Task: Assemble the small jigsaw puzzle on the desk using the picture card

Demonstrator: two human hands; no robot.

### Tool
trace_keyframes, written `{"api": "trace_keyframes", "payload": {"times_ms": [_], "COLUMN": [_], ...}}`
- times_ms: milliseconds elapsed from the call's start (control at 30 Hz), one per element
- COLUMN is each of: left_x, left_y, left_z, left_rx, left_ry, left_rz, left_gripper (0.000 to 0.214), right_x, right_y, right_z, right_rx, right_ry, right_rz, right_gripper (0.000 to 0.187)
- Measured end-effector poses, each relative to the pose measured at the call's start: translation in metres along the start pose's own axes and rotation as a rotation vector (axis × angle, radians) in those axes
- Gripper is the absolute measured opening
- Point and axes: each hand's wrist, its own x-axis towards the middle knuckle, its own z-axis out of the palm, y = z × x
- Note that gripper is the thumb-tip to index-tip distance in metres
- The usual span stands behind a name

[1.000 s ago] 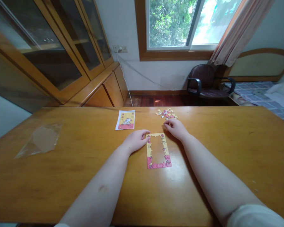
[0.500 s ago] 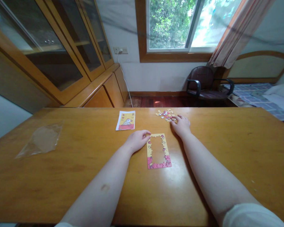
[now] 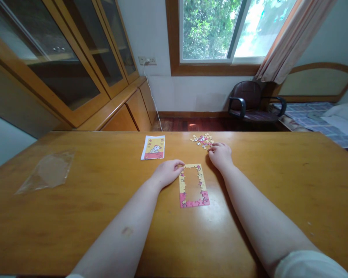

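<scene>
A jigsaw puzzle border (image 3: 203, 197), yellow above and pink below, lies on the table with its middle showing bare wood. At its upper left corner rests my left hand (image 3: 168, 172), fingers stretched out and thumb apart, touching the edge. Loose puzzle pieces (image 3: 202, 139) form a small pile beyond the border. My right hand (image 3: 220, 156) is at the pile's near right side, fingers bent down and close together; whatever is under the fingertips is hidden. A picture card (image 3: 153, 148) with a white animal on yellow and pink lies left of the pile.
A clear plastic bag (image 3: 48, 170) lies flat on the left of the wooden table (image 3: 104, 154). Past the far edge are a glass-door cabinet (image 3: 116, 87), a brown armchair (image 3: 249, 98), a bed (image 3: 313, 116) and a window with a curtain.
My right hand has drawn slightly back and left from the edge of the pile. My left hand stays at the border's corner, and the border looks the same.
</scene>
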Motion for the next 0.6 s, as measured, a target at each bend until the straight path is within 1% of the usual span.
{"api": "trace_keyframes", "payload": {"times_ms": [67,100,233,267,300,333,433,500,533,600], "left_x": [0.000,0.000,0.001,0.001,0.001,0.001,0.000,0.000,0.000,0.000], "left_y": [0.000,0.000,-0.001,-0.001,-0.001,-0.001,0.000,0.001,0.002,0.002], "left_z": [0.000,0.000,0.001,0.001,0.002,0.002,0.001,0.001,0.001,0.001], "left_rx": [-0.002,-0.004,-0.012,-0.012,-0.012,-0.011,-0.007,-0.004,-0.002,0.001], "left_ry": [0.000,0.001,0.020,0.024,0.027,0.028,0.021,0.015,0.014,0.015], "left_rz": [-0.005,-0.007,-0.002,0.002,0.005,0.007,-0.004,-0.013,-0.014,-0.011], "left_gripper": [0.033,0.033,0.033,0.033,0.033,0.033,0.033,0.033,0.033,0.033], "right_x": [-0.002,-0.004,-0.012,-0.014,-0.014,-0.015,-0.012,-0.011,-0.011,-0.013], "right_y": [-0.003,-0.006,-0.021,-0.024,-0.026,-0.027,-0.024,-0.022,-0.021,-0.024], "right_z": [-0.001,-0.001,0.000,0.000,0.001,0.001,0.000,-0.001,-0.001,-0.001], "right_rx": [-0.002,0.006,0.051,0.046,0.030,0.004,-0.095,-0.140,-0.149,-0.145], "right_ry": [-0.006,-0.022,-0.169,-0.191,-0.195,-0.184,-0.143,-0.171,-0.193,-0.237], "right_rz": [-0.033,-0.073,-0.342,-0.372,-0.367,-0.332,-0.155,-0.081,-0.072,-0.119], "right_gripper": [0.026,0.026,0.025,0.027,0.031,0.036,0.049,0.055,0.056,0.054]}}
